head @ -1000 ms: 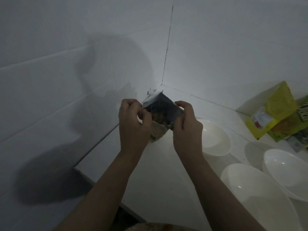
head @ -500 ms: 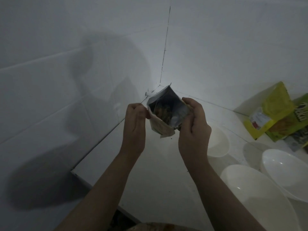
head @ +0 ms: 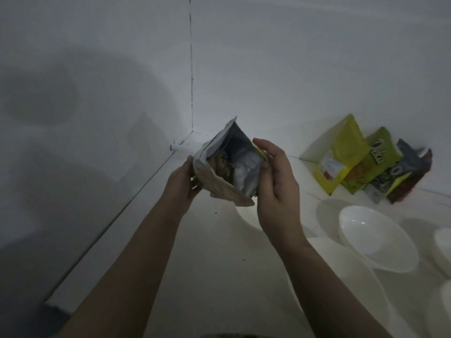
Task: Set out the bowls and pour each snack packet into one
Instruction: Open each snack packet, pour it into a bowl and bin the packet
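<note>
A torn-open foil snack packet [head: 228, 167] is held up over the white counter [head: 214, 259] near the far corner, its mouth gaping to show brownish snack pieces against the silver lining. The left hand [head: 181, 182] grips its left edge; the right hand [head: 275, 184] holds the right side with fingers curled round it. To the right, a white plastic bowl [head: 375, 237] sits empty. Beyond it, a yellow packet [head: 341, 157], a green packet [head: 373, 162] and a dark packet [head: 405, 174] lean against the wall.

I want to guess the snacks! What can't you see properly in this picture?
Head view:
- Opened packet: dim light blurs the snack inside.
- Bowl below it: mostly hidden by the right hand.
- Packets by the wall: overlapping, labels unreadable.
- Right-edge bowls: cut off.
</note>
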Action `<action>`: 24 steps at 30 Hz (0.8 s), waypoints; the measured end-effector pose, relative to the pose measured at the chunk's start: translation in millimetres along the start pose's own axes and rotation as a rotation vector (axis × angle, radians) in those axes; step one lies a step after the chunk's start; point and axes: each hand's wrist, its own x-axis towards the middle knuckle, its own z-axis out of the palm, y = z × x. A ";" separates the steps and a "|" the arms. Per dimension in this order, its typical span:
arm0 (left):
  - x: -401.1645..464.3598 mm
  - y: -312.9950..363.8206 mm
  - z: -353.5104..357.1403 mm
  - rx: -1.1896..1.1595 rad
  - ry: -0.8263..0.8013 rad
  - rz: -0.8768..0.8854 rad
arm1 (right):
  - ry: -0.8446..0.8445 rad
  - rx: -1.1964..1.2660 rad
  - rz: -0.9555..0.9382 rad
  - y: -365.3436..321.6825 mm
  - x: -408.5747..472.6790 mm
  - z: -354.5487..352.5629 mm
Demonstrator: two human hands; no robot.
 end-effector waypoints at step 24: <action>73.5 -5.5 71.5 0.318 0.349 0.406 | 0.212 -0.309 0.165 68.3 45.7 -31.0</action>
